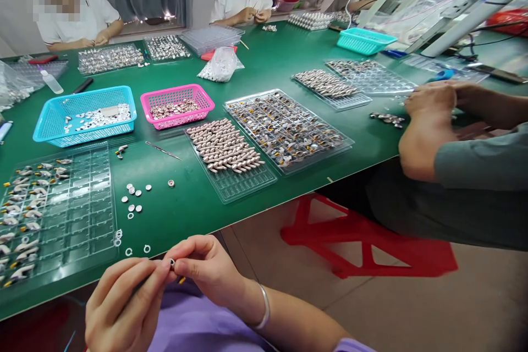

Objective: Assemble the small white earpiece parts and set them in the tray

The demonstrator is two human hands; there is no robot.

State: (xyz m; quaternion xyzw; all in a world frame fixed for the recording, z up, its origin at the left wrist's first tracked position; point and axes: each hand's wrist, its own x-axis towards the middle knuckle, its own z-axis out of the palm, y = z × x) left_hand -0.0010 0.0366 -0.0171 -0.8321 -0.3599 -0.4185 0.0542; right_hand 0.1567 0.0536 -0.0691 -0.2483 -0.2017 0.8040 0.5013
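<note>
At the table's front edge, my left hand [127, 300] and my right hand [208, 267] meet, fingertips pinched together. Between them they hold a small earbud part [172, 264] with a dark round opening; a yellow tab sticks out below it. Most of the part is hidden by my fingers. Just beyond lie loose white rings [147, 248] and several small round caps [138, 208]. To the left, a clear compartment tray [88, 214] holds rows of white earbud pieces with yellow tabs [33, 213]. Metal tweezers [163, 150] lie farther back.
A blue basket [82, 136] and a pink basket [177, 120] hold small parts. Trays of earbud shells [226, 146] and assembled pieces [284, 126] stand mid-table. A co-worker's hands [431, 115] are at the right, above a red stool [330, 231]. Other people sit opposite.
</note>
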